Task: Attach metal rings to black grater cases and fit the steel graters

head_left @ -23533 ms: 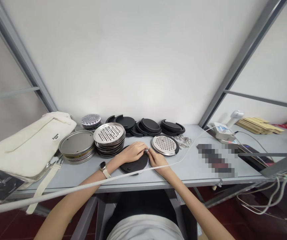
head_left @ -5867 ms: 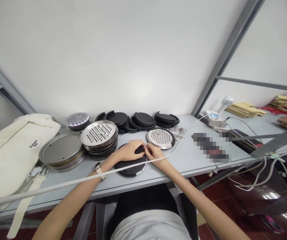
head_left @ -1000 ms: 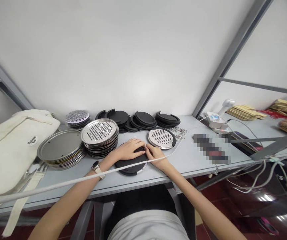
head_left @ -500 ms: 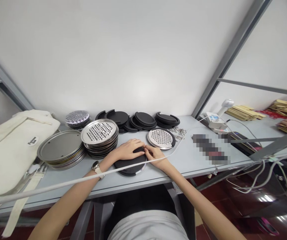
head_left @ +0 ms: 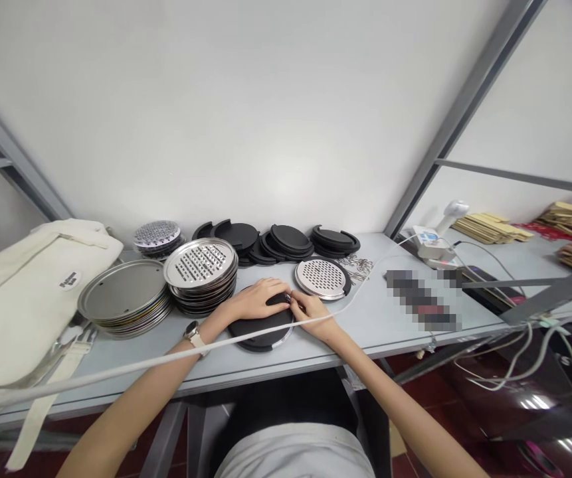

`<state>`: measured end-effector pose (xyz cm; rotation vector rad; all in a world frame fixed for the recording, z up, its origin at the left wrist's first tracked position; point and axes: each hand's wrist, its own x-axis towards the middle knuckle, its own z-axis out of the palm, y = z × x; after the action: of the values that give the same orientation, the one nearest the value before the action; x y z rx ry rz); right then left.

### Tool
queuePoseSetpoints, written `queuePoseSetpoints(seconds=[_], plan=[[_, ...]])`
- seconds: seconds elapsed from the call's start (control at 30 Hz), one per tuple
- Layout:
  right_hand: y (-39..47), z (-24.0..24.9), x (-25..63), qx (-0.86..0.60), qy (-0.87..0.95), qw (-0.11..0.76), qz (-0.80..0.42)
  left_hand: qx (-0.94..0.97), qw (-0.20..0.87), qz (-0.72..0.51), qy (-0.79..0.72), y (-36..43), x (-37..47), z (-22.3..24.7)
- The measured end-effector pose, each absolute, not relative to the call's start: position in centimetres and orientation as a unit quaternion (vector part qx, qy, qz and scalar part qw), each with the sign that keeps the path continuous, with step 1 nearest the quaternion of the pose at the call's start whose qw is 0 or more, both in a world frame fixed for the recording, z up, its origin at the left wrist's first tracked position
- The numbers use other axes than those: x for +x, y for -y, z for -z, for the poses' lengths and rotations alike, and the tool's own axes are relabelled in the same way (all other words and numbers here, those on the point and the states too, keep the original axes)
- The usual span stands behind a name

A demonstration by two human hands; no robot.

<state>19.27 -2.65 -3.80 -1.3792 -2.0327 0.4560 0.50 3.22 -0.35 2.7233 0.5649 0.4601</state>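
A black round grater holder [head_left: 258, 334] lies at the front edge of the table, with a strip of bright metal along its right rim. My left hand [head_left: 258, 300] rests over its far side, fingers together and curled to the rim. At the upper right of that rim, my right hand [head_left: 311, 315] is closed in a pinch, meeting my left fingertips. A small shiny bit shows between the hands; its kind is too small to make out. Just beyond my right hand sits a round metal grater [head_left: 321, 279] with a black edge piece.
Left of my hands stand stacks of metal graters [head_left: 200, 264] and flat round metal plates [head_left: 122, 290]. Black round holders [head_left: 286, 240] line the wall, near loose ball chains [head_left: 359, 267]. A white bag [head_left: 26, 299] lies far left. A white cable [head_left: 156, 362] crosses before my forearms.
The view has shifted slightly. Both hands stay at the holder's rim, and a small shiny bit between the fingers shows more clearly now.
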Motion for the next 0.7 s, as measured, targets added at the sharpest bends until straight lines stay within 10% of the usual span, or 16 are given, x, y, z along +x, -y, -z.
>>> queuePoseSetpoints(seconds=[0.7], plan=[[2.75, 3.57, 19.23, -0.526, 0.776, 0.305, -0.168, 0.948, 0.183, -0.162, -0.203, -2.87, 0.63, 0.01]])
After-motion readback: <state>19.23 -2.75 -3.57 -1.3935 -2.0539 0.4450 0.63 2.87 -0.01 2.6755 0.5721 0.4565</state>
